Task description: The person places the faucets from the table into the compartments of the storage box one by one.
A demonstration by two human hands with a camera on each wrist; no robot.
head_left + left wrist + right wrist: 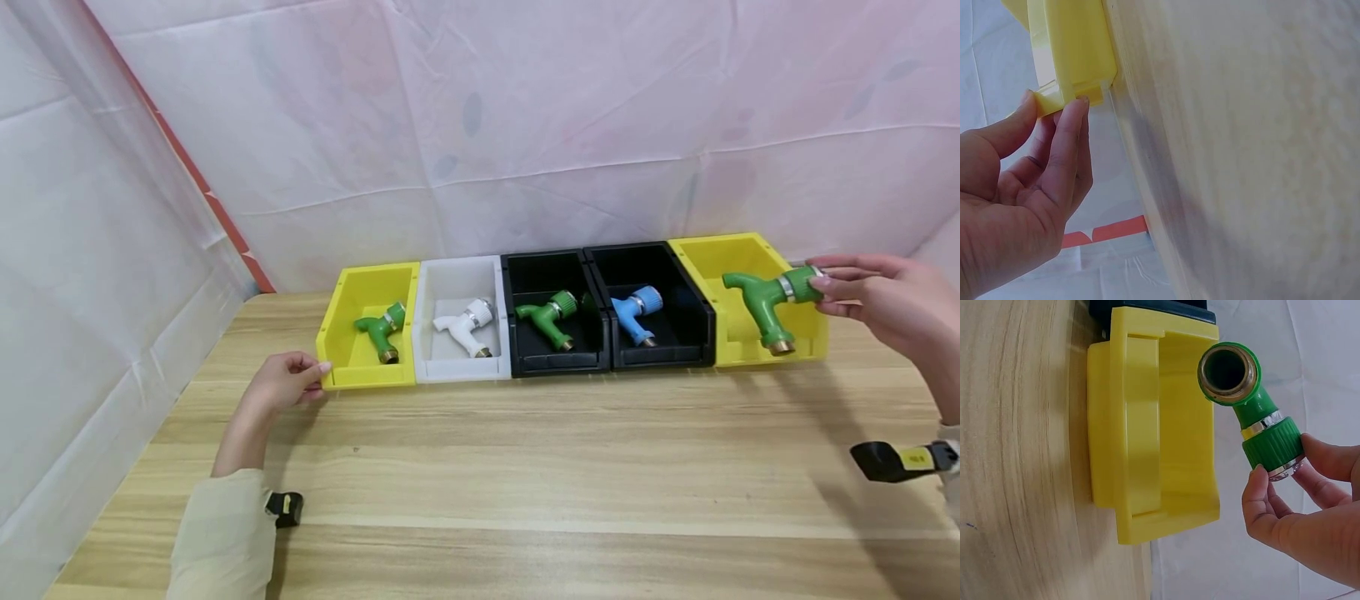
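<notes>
My right hand (896,300) pinches a green tap (765,308) by its ribbed knob, in the air over the right-end yellow bin (810,342). In the right wrist view the tap's brass threaded end (1227,374) faces the camera, apart from the bin. At the row's other end my left hand (281,383) pinches the front corner of the left yellow bin (371,377) between thumb and fingers. That bin holds another green tap (381,332). A white tap (465,325) lies in the white bin (462,369) beside it.
Between the white and right yellow bins stand two black bins, one with a green tap (551,318), one with a blue tap (637,314). The row sits along the back of the wooden table (525,467), against a pale sheet (525,125).
</notes>
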